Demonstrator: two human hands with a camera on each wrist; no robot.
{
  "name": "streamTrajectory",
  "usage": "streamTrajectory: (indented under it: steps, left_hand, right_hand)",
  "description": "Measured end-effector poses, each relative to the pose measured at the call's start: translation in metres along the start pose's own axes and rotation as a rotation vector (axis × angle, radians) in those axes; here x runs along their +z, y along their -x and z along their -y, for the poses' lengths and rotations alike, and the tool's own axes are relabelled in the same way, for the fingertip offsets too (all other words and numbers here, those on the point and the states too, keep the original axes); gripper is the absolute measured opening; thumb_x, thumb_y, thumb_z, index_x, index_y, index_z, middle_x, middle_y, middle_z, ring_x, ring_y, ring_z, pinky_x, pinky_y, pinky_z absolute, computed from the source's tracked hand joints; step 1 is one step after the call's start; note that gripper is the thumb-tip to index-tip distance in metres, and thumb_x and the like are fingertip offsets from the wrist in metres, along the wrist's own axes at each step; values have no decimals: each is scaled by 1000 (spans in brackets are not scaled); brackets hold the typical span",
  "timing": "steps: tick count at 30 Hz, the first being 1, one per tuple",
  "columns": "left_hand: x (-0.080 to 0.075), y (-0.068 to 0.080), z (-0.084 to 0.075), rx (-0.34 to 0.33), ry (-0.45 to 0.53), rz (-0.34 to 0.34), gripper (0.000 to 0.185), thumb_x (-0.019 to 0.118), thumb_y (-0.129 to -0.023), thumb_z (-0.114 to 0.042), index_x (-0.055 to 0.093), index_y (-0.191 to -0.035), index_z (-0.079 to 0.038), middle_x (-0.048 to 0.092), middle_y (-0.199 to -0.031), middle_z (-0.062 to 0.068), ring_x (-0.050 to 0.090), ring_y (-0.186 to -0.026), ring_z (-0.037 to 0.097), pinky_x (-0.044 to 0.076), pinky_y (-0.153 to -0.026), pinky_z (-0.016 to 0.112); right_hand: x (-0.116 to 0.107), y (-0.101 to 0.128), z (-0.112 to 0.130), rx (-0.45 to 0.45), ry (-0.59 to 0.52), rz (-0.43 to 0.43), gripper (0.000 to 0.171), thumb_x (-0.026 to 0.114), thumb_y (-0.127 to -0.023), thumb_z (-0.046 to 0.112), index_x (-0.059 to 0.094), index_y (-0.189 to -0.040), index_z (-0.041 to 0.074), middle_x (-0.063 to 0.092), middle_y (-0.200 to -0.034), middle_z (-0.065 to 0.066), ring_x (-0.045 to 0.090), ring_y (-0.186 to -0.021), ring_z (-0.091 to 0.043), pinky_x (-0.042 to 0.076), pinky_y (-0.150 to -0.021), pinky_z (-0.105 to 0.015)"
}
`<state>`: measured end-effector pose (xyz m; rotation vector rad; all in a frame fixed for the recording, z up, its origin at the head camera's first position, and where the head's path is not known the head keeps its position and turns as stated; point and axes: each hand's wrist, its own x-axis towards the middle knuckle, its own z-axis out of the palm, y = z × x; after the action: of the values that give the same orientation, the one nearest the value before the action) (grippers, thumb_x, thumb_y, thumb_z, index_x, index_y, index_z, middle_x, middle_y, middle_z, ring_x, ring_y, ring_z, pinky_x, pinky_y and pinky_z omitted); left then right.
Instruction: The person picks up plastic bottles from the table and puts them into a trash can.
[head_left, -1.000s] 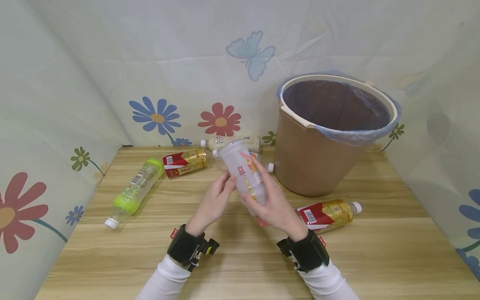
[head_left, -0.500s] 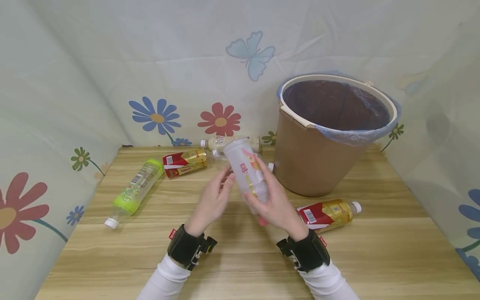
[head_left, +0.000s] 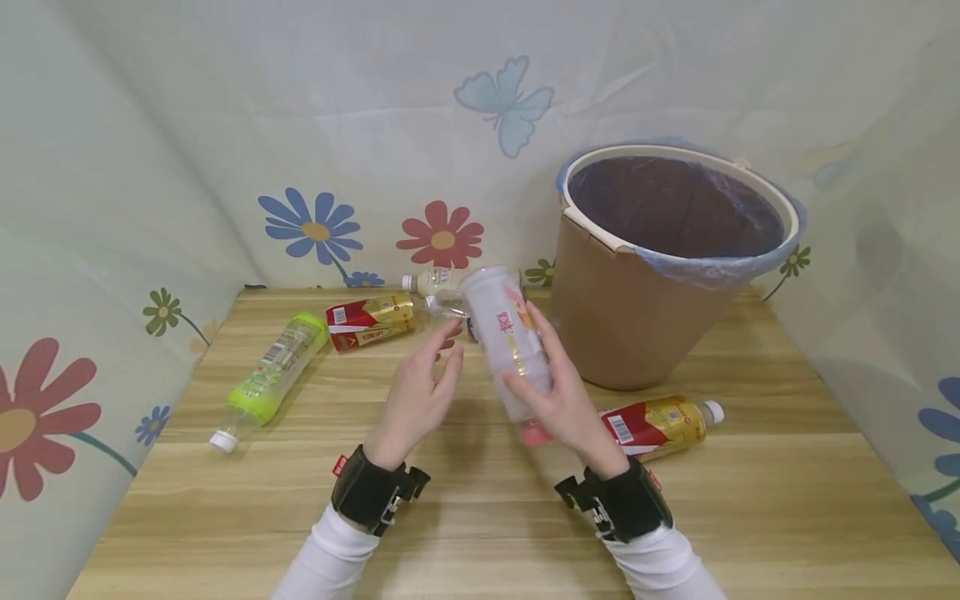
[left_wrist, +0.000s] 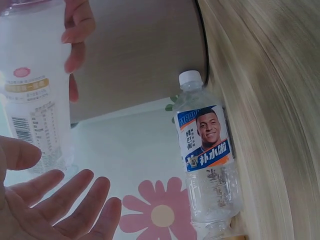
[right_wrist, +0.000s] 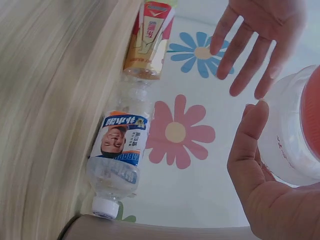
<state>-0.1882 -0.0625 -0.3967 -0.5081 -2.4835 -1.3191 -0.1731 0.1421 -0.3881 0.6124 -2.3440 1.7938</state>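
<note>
My right hand [head_left: 557, 398] grips a translucent white bottle [head_left: 508, 337] with a pink cap at its lower end, tilted above the table beside the brown bin [head_left: 637, 325]. In the right wrist view the thumb [right_wrist: 252, 150] curls round the bottle [right_wrist: 292, 135]. Just left of the bottle, my left hand [head_left: 422, 387] is open with straight fingers and does not touch it. The left wrist view shows its fingers [left_wrist: 60, 207] below the bottle [left_wrist: 32, 100].
Lying on the wooden table [head_left: 480, 517]: a green bottle [head_left: 268, 377], a red-and-gold bottle [head_left: 371, 321], a cream bottle [head_left: 431, 282] at the back, another red-and-gold bottle [head_left: 660, 423] by the bin, and a clear blue-labelled bottle [left_wrist: 207, 155]. Flowered cloth walls the sides.
My left hand has let go of the white bottle and drawn slightly left. The right hand has carried the bottle a little to the right, nearer the bin.
</note>
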Motion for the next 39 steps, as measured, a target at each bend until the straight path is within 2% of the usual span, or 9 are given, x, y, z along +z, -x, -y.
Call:
streamTrajectory:
  steps: [9,15,20,23,29,32,36,38,39]
  left_hand:
    - [2,-4,-8,59,-65,3,46,54,-102,-17,50,-146,-5,60,-143,17,63,-123,34,50,-108,50]
    - [8,-7,-17,95,-55,28,48,56,-101,-15,48,-148,-5,58,-144,18,60,-129,34,47,-113,49]
    - [13,-9,-23,109,-56,51,50,56,-101,-14,47,-149,-6,56,-148,16,56,-134,33,44,-116,49]
    - [16,-10,-27,128,-53,63,51,56,-100,-13,46,-150,-7,53,-150,16,53,-138,32,41,-118,48]
    - [23,-11,-30,168,-59,80,51,57,-99,-11,46,-149,-6,54,-149,16,53,-138,30,42,-118,45]
    - [25,-9,-31,186,-56,73,50,58,-99,-11,48,-148,-6,56,-148,15,55,-136,29,44,-117,45]
    - [26,-7,-31,189,-52,64,49,59,-98,-9,49,-147,-7,56,-147,13,56,-135,28,45,-116,44]
    - [26,-6,-31,185,-47,65,49,59,-98,-9,49,-147,-7,56,-147,12,56,-135,27,45,-116,43]
    - [26,-6,-31,183,-47,66,49,59,-99,-10,49,-147,-8,57,-147,12,56,-135,27,45,-115,43]
  right_hand:
    - [-24,-14,32,32,-97,-36,81,57,-97,8,14,-163,24,45,-146,-19,61,-103,-16,59,-76,-27]
    - [-44,-30,69,23,-239,-104,74,50,-100,8,14,-162,27,46,-146,-11,61,-103,-9,57,-77,-22]
    - [-67,-48,98,-53,-357,-183,70,47,-101,12,14,-161,27,47,-141,-5,63,-98,-9,58,-73,-20]
    - [-82,-59,110,-97,-391,-230,71,49,-102,14,12,-161,26,42,-148,-4,61,-100,-11,58,-74,-19]
    - [-116,-78,119,-93,-466,-316,73,54,-101,15,13,-159,34,35,-152,-4,57,-113,-18,58,-84,-20]
    - [-134,-85,117,-39,-466,-346,70,55,-102,16,18,-157,39,33,-150,-1,55,-114,-18,58,-83,-21]
    - [-155,-91,112,53,-395,-383,67,55,-102,20,20,-156,41,25,-154,4,50,-115,-16,56,-83,-18]
    - [-164,-94,110,98,-307,-415,68,55,-102,22,21,-156,43,22,-158,6,47,-118,-15,53,-85,-18]
    - [-167,-95,109,121,-223,-434,68,55,-102,24,20,-157,44,20,-160,6,46,-120,-14,52,-89,-18]
